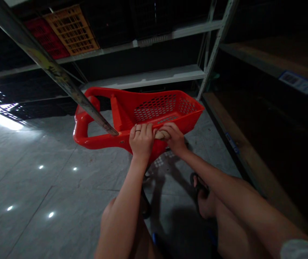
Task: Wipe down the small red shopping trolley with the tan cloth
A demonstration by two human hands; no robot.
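Observation:
A small red plastic shopping cart (156,97) with a perforated basket stands in front of me. My left hand (142,138) is closed over its near rim, a dark ring on one finger. Close beside it, my right hand (174,136) is also closed at the rim, fingers curled. Between the two hands shows a beige, twisted, cloth-like piece (162,134); most of it is hidden under the fingers. A worn metal pole (70,86) slants from the upper left, its lower end appearing against the cart's rim left of my left hand.
Behind the cart, metal shelving (154,77) holds a yellow crate (71,30), a red crate (45,37) and dark crates. A wooden-edged shelf (251,154) with blue labels runs along the right. Grey floor (48,180) spreads to the left; my feet are below the cart.

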